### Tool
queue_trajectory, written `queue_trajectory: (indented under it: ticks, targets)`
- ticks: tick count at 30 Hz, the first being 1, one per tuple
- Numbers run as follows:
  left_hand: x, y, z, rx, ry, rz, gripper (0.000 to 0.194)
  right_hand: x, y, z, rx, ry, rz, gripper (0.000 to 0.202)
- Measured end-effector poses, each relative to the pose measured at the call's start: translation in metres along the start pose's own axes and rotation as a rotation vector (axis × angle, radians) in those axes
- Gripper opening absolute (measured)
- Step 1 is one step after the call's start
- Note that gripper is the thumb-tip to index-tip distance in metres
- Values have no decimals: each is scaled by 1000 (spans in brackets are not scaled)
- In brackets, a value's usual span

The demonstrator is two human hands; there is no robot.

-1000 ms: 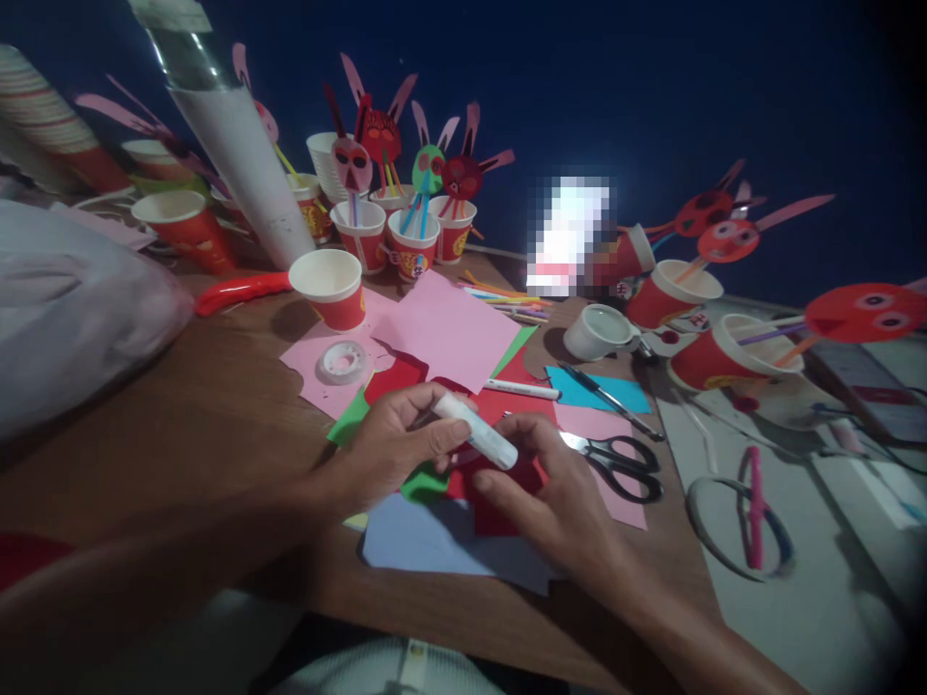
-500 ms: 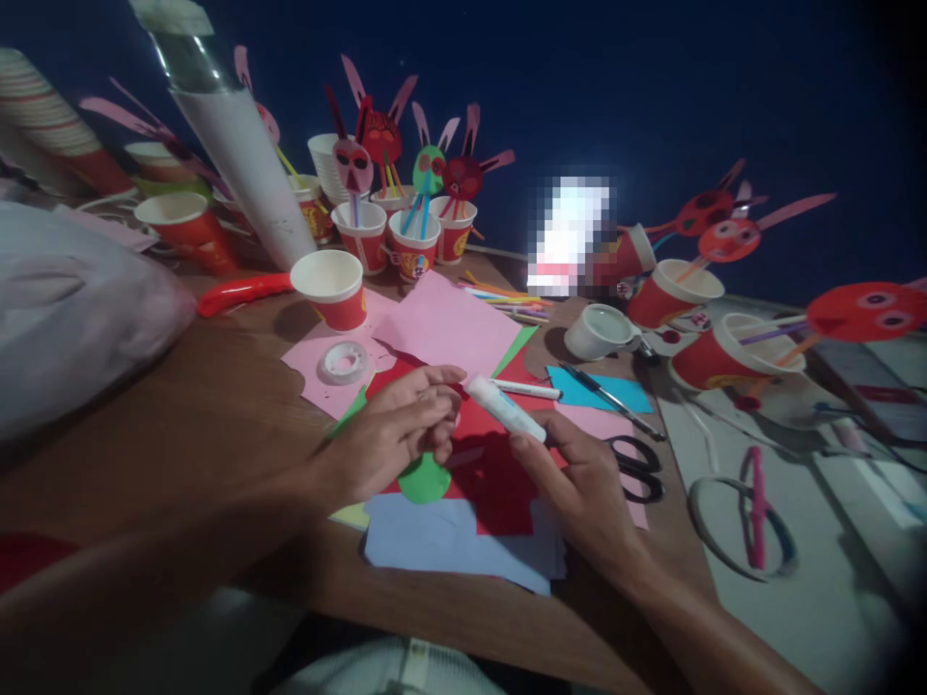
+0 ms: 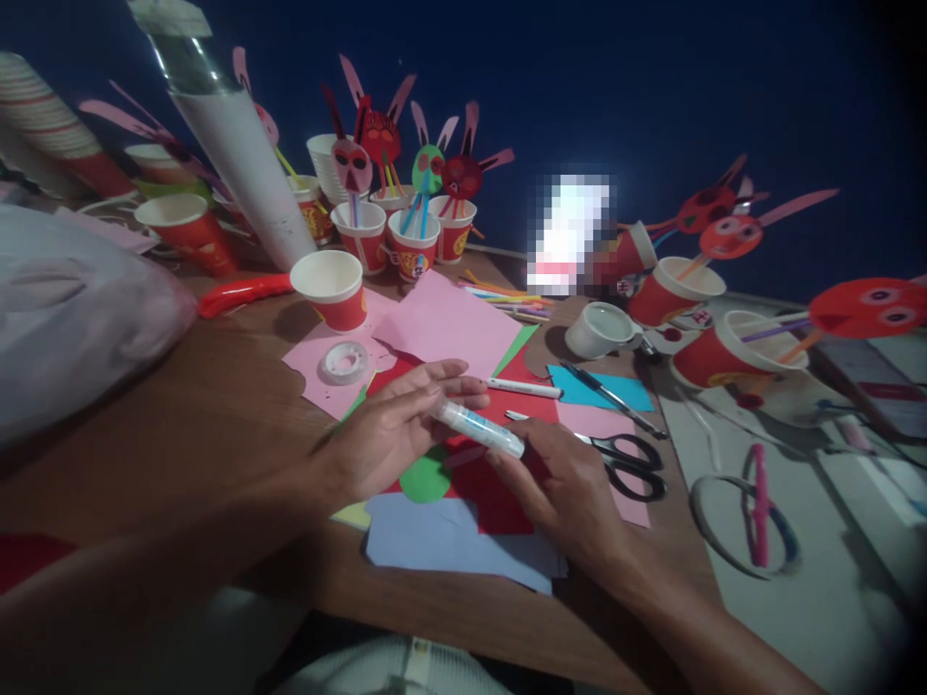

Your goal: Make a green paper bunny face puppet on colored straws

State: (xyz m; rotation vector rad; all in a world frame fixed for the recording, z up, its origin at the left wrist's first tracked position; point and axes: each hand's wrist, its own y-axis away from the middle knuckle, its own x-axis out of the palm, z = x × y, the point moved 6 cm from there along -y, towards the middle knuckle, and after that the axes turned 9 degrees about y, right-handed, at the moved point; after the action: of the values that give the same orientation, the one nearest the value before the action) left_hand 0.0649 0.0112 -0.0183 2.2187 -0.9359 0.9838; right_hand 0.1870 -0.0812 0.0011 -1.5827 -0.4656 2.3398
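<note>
My right hand (image 3: 572,483) grips a white glue stick (image 3: 482,430) between thumb and fingers, tilted over the papers. Its far end reaches the thumb of my left hand (image 3: 395,425); I cannot tell whether they touch. The fingers of my left hand are stretched out, palm turned toward the glue stick. Under the hands lie a green paper circle (image 3: 425,475) and red paper (image 3: 511,497). Black-handled scissors (image 3: 630,454) rest just beyond my right hand. A white marker (image 3: 525,388) lies past the fingertips.
Pink paper (image 3: 456,323), a tape roll (image 3: 344,363) and a paper cup (image 3: 329,290) sit ahead. Cups with paper rabbit faces (image 3: 416,236) line the back. A mug (image 3: 600,330) and a pen (image 3: 615,401) are to the right, a plastic bag (image 3: 79,319) to the left.
My right hand has brought the glue stick left and down, toward my left hand. The curled fingers of my left hand have straightened. More of the scissors shows.
</note>
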Motion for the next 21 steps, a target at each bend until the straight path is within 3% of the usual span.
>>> queue_trajectory:
  ticks: [8, 21]
  targets:
    - [6, 3, 0, 76, -138, 39, 25, -2, -1, 6, -72, 85, -8, 23]
    - [2, 7, 9, 22, -352, 70, 30, 6, 4, 7, -66, 72, 34, 18]
